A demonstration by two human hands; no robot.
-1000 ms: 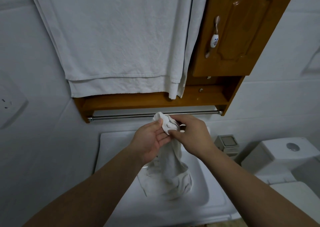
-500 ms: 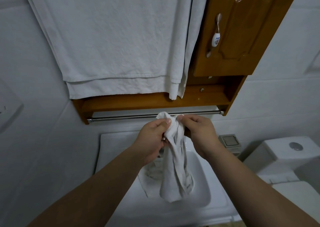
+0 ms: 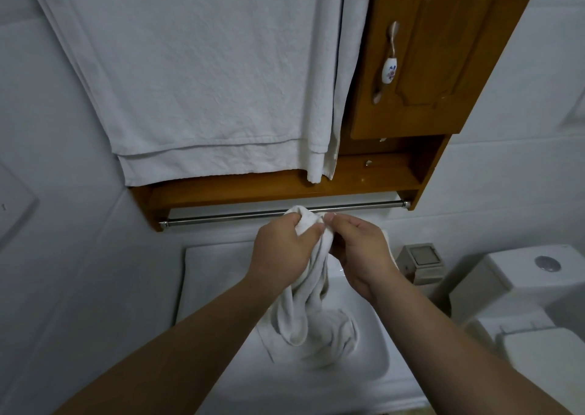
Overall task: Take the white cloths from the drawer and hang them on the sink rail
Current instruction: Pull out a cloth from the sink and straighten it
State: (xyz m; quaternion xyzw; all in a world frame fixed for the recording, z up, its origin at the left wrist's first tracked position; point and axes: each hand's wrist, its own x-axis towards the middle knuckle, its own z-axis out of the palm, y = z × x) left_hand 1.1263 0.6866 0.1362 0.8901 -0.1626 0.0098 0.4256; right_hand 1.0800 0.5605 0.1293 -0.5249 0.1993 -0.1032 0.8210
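Note:
A white cloth [image 3: 304, 307] hangs bunched from both my hands over the white sink [image 3: 218, 262]. My left hand [image 3: 281, 250] pinches its top edge and my right hand [image 3: 361, 253] grips it beside that. The cloth's top touches or overlaps the steel rail [image 3: 228, 217] under the wooden cabinet. More white cloth [image 3: 335, 335] lies crumpled in the basin below; I cannot tell whether it is a separate piece. No drawer is in view.
Large white towels [image 3: 202, 76] hang above over the wooden shelf [image 3: 240, 187]. A wooden cabinet door [image 3: 443, 50] with a ceramic handle is upper right. A small grey box [image 3: 422, 258] and a white toilet [image 3: 531, 294] stand right of the sink.
Both hands have lifted the cloth's top edge from below the rail up to it. The hanging part has pulled straighter out of the basin.

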